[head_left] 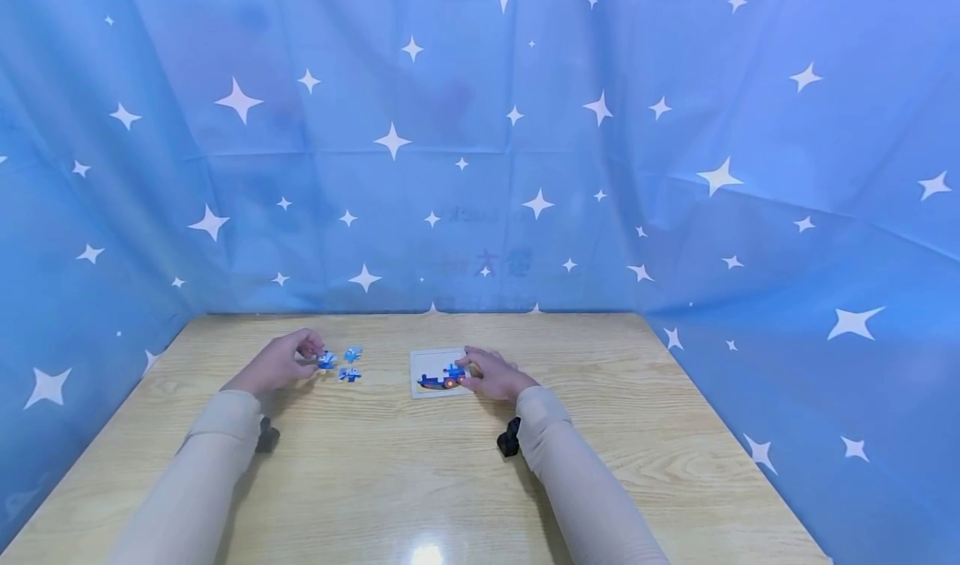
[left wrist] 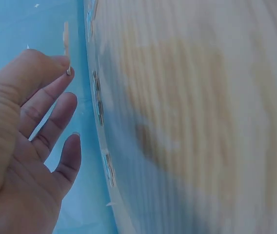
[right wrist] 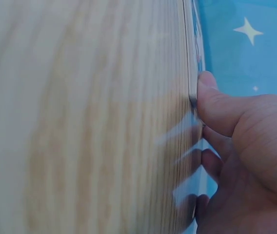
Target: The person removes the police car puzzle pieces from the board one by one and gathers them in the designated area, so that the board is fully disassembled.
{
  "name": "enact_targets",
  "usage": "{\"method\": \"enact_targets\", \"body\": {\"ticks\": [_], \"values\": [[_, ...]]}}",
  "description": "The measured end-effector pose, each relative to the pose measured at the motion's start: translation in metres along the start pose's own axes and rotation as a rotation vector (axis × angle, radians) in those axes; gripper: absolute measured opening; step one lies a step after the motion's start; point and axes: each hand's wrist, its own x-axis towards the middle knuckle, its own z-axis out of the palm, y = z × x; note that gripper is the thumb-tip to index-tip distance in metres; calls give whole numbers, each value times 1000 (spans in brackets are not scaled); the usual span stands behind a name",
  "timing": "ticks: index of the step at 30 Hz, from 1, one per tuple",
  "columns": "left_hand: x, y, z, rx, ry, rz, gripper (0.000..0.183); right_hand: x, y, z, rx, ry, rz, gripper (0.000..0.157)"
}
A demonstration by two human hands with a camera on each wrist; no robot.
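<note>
Puzzle board (head_left: 427,357) lies flat on the table (head_left: 382,473) before a backdrop (head_left: 450,90) lettered too faintly to read. Its blue, red-wheeled picture (head_left: 433,382), pale-framed, runs left to right. The right hand (head_left: 493,375) grips its right edge; well apart, the left hand (head_left: 285,362) pinches a piece (left wrist: 66,44) near loose blue pieces (head_left: 349,374).

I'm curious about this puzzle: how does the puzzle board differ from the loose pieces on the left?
The puzzle board is larger and straight-edged; the loose pieces are small and irregular. The board carries a picture with round orange shapes; the pieces look blue and white. Both show blue.
</note>
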Motion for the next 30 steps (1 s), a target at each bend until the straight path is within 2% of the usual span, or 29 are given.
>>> {"method": "enact_targets", "body": {"ticks": [20, 30], "values": [[-17, -8, -11, 16, -5, -17, 32, 2, 1, 2, -20, -1, 13, 40], [-16, -17, -9, 56, -16, -48, 32, 2, 1, 1, -26, -6, 14, 40]]}}
